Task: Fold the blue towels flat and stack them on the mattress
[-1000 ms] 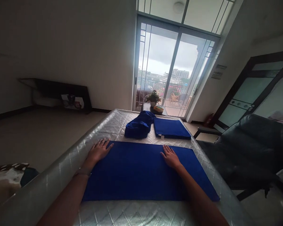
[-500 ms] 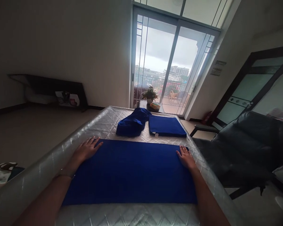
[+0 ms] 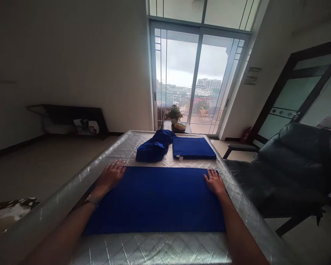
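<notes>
A wide blue cloth (image 3: 160, 200), laid out as a flat rectangle, covers the near part of a mattress (image 3: 154, 248). On its far left corner my left hand (image 3: 112, 175) lies palm down, fingers stretched forward. My right hand (image 3: 214, 182) rests flat on the far right corner, thumb apart from the fingers. Neither hand grips anything. Beyond the cloth lie a crumpled blue cloth (image 3: 155, 146) and, to its right, a neatly folded blue cloth (image 3: 194, 148) with a small white tag at its near edge.
Past the mattress stands a small table with a potted plant (image 3: 174, 113) before a glass sliding door (image 3: 176, 66). A black armchair (image 3: 289, 173) is close on the right. Against the left wall leans a dark panel (image 3: 71, 117).
My view has turned and tilted slightly. My left hand appears a little further right, still flat on the cloth's corner. The cloths look unchanged.
</notes>
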Tool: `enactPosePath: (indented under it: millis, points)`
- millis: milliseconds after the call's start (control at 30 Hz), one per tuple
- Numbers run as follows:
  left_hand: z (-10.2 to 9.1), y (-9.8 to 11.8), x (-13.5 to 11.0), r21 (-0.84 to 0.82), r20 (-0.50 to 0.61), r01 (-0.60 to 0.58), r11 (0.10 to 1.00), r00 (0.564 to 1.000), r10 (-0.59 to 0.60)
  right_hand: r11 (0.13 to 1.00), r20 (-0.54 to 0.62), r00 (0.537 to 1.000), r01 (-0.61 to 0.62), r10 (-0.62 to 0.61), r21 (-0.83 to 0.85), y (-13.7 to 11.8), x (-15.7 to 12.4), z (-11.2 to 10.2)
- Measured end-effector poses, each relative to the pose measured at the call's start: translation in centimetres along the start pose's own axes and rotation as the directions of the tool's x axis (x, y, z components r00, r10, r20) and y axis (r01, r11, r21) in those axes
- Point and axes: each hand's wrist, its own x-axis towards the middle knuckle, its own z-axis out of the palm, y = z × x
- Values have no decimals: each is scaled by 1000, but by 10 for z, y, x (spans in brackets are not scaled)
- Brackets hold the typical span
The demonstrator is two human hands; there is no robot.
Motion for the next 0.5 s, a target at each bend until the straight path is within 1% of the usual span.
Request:
enactPosePath:
  millis: [67, 100, 133, 200, 267, 300, 367, 433, 500]
  points:
    - [-3, 39, 3, -123, 29, -70, 990, 997, 74, 1000, 4, 1000, 0, 0, 8, 0, 1, 1]
    - [-2, 61, 4, -198, 68, -137, 971, 986, 153, 1000, 5, 1000, -1, 0, 11, 0, 1, 1]
    - [1, 83, 5, -225, 91, -202, 953, 969, 227, 1000, 5, 1000, -2, 2, 13, 0, 1, 1]
    - [9, 125, 7, -258, 118, -293, 921, 936, 331, 1000, 4, 1000, -1, 1, 15, 0, 0, 1]
    - [19, 156, 8, -276, 146, -327, 904, 915, 376, 1000, 1, 1000, 5, -5, 15, 0, -1, 0]
    - [24, 166, 9, -282, 162, -326, 902, 911, 380, 1000, -2, 1000, 10, -10, 15, 0, -1, -1]
    - [33, 176, 10, -285, 189, -303, 909, 912, 363, 1000, -8, 1000, 17, -17, 17, 0, -2, -1]
    - [38, 172, 10, -282, 205, -280, 917, 917, 343, 1000, -11, 1000, 17, -17, 20, 0, -3, -2]
    - [39, 157, 11, -272, 217, -256, 928, 923, 318, 1000, -14, 1000, 16, -16, 19, 0, -3, -2]
